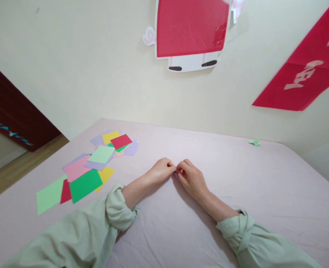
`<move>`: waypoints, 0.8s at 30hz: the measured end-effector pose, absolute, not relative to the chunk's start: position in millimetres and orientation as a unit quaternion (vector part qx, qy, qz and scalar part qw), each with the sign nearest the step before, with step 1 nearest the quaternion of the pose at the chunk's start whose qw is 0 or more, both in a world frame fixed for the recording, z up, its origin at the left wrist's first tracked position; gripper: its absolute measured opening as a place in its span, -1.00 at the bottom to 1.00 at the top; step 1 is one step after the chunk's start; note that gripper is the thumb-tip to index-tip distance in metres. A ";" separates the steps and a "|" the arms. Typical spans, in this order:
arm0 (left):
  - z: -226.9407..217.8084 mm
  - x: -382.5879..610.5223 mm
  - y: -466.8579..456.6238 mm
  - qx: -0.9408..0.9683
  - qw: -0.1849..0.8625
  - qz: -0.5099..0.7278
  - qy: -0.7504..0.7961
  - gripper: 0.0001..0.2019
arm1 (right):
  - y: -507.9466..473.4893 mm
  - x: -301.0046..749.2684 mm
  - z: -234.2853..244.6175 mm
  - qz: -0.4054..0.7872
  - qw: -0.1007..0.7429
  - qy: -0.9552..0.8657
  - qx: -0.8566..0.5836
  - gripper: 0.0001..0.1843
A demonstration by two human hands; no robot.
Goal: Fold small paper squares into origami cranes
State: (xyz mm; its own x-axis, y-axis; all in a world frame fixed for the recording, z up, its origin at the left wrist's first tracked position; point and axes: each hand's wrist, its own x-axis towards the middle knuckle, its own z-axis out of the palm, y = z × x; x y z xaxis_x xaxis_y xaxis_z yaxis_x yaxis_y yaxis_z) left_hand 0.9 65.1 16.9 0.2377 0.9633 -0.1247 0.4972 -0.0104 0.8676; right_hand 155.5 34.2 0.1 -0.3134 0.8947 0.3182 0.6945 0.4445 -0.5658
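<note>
At the left edge of the frame, a dark brown panel (19, 100) stands above a strip of wood floor (22, 165), with small blue-green paper shapes (4, 127) along the panel's lower edge. Right of these, loose coloured sheets lie overlapping on a pale lilac cloth (265, 178): a light green sheet (49, 195) at lower left, a dark green sheet (85, 185), a pink sheet (77, 168) and, uppermost in the frame, a red sheet (121, 141) overlapping a yellow sheet (110, 136). At frame centre, the left hand (162, 170) has its fingers pinched on a small purple piece (176, 174), mostly concealed; its shape cannot be determined. The right hand (191, 178) meets it from the right, fingers curled and pinching the same piece. Above, a red-bodied cut-out figure (192, 29) is mounted on the wall (111, 74). At right, a small green folded paper (255, 142) rests near the cloth's far edge; a red banner (301, 67) occupies the upper right.
</note>
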 end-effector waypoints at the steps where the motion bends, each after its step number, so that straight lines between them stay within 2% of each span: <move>1: 17.1 0.8 64.9 0.658 0.434 0.269 0.554 -0.87 | 34.5 155.4 0.0 0.163 0.304 -0.795 -0.499 -0.86; 24: 10.3 -6.4 61.3 0.688 0.402 0.299 0.525 -0.92 | 37.2 155.3 -5.7 0.192 0.319 -0.780 -0.503 -0.94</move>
